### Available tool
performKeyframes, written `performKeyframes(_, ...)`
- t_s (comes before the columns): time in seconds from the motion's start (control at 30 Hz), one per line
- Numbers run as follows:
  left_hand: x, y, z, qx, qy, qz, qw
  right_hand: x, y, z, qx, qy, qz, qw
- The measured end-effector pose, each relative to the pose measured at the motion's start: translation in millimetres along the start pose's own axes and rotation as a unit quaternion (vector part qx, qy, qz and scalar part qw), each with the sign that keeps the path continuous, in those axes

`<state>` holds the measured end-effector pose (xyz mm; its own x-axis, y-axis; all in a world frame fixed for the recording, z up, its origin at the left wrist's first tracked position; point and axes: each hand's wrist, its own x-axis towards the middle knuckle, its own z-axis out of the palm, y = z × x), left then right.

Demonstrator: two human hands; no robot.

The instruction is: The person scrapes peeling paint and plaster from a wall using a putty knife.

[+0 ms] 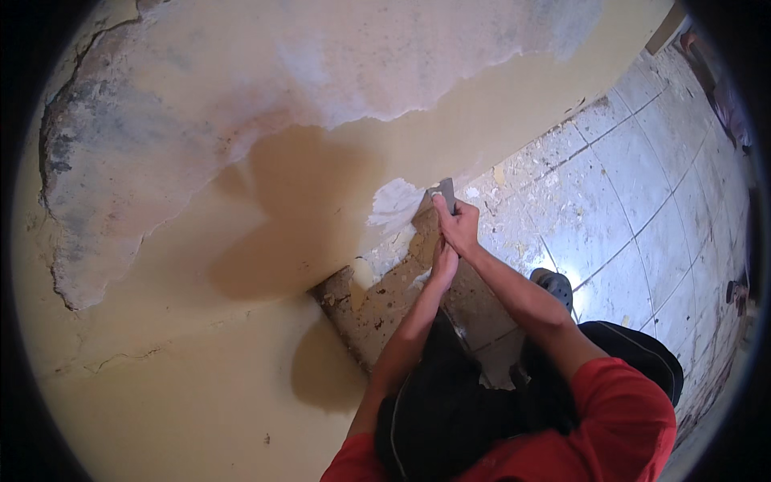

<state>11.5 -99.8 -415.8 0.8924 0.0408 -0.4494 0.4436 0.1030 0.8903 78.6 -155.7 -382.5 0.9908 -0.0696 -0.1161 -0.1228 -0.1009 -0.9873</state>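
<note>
Low on the wall, near the floor, my right hand grips a flat grey scraper, its thumb laid along the metal. My left hand is pressed up against the right one from below, around the tool's rear end; the handle is hidden between them. Beside the blade, a white patch of bared wall shows where the yellow paint is gone. Loose paint flakes lie at the foot of the wall, just left of my hands.
Higher up, a large stripped area has ragged edges and dark stains. A wall corner is at lower left. Paint chips litter the tiled floor. My clog rests on the tiles. A wooden piece stands at upper right.
</note>
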Motion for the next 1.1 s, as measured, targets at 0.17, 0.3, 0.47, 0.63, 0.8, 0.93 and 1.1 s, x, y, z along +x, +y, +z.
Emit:
performKeyframes(0.17, -7.1, 5.0, 1.1, -0.004, 0.046, 0.009, 0.999, -4.0, 9.9, 4.0, 0.042, -0.017, 0.067, 0.997)
performKeyframes(0.3, -7.2, 4.7, -4.1, 0.0, 0.043, -0.011, 0.999, -4.1, 13.7, 8.9, 0.043, -0.019, 0.061, 0.997)
performKeyframes(0.47, -5.6, 7.2, -3.7, 0.024, 0.043, -0.027, 0.998, -5.9, 5.2, 10.0, 0.057, 0.003, 0.02, 0.998)
performKeyframes(0.63, -8.8, 11.2, -1.0, 0.009, 0.048, 0.004, 0.999, -3.1, 11.0, 10.0, 0.061, 0.007, 0.045, 0.997)
performKeyframes(0.8, -8.0, 15.4, -6.7, 0.0, 0.046, 0.043, 0.998, -3.9, 8.0, 13.9, 0.064, -0.001, 0.053, 0.997)
performKeyframes(0.93, -8.6, 21.4, -4.8, 0.009, 0.034, -0.004, 0.999, -2.4, 9.0, 9.4, 0.06, 0.009, 0.032, 0.998)
performKeyframes(1.1, 4.6, 3.3, -12.6, -0.003, 0.002, 0.039, 0.999, -4.3, 1.6, 10.7, 0.075, -0.007, 0.031, 0.997)
